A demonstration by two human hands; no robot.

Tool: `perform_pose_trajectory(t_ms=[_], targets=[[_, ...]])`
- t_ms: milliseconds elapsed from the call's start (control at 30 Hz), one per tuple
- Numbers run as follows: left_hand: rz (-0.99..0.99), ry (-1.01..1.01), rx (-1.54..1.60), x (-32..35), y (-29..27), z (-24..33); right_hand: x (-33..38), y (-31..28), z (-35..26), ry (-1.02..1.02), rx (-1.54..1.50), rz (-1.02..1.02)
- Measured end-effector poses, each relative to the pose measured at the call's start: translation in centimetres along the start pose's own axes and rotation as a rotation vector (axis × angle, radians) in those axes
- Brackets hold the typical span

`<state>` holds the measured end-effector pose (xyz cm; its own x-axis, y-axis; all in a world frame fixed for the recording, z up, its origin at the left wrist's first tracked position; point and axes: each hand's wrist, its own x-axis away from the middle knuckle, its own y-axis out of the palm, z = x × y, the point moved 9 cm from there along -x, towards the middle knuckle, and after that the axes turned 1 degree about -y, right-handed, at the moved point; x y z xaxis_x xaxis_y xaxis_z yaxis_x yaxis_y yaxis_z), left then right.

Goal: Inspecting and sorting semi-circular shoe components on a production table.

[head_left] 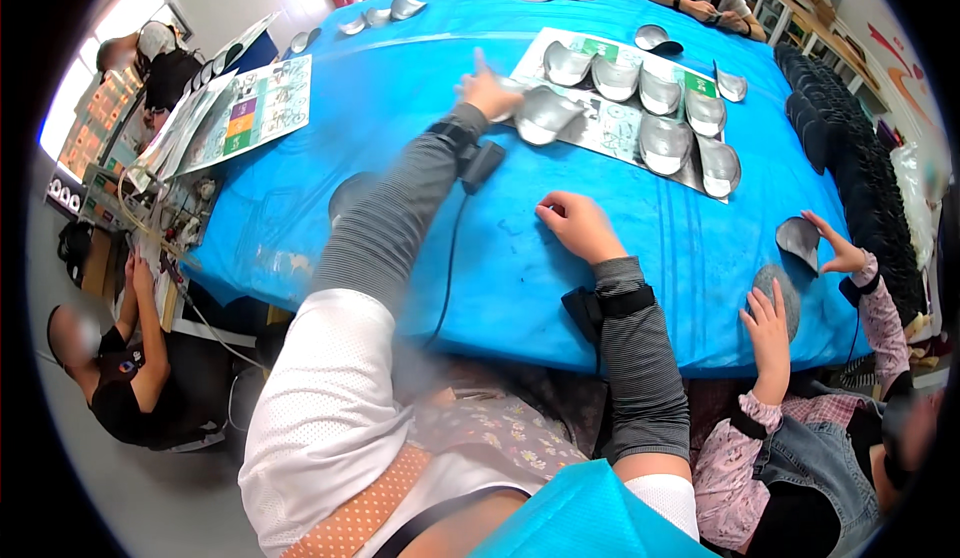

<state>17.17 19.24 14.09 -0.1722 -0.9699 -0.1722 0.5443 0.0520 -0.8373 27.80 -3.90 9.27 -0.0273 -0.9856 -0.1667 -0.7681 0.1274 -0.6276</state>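
Observation:
My left hand reaches over the blue-covered table with its index finger stretched out. Just beside it, at the thumb side, is a pale grey shell-shaped piece, partly hidden by the hand. A larger silvery shell-shaped piece lies right of that, at the edge of a printed board. Several similar curved pieces rest on the board in uneven rows. Closer to me, my right hand lies on the blue cover with its fingers curled in; whatever they may hold is hidden.
Blue sheeting covers the table. Grey curved pieces sit at the far left, and printed boards stand at the left edge. A co-worker's hands handle grey pieces at right. Dark stacked pieces line the right edge.

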Motion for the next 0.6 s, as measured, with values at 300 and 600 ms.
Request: perform_pose_trajectory(t_ms=[300, 600], targets=[[0.025, -0.036, 0.253, -0.6, -16.2, -24.4, 0.2, 1.6, -1.0, -0.013, 0.004, -0.019], [0.127, -0.665, 0.508, 14.0, -27.3, -48.9, -0.1, 5.9, -2.1, 0.053, -0.021, -0.033]])
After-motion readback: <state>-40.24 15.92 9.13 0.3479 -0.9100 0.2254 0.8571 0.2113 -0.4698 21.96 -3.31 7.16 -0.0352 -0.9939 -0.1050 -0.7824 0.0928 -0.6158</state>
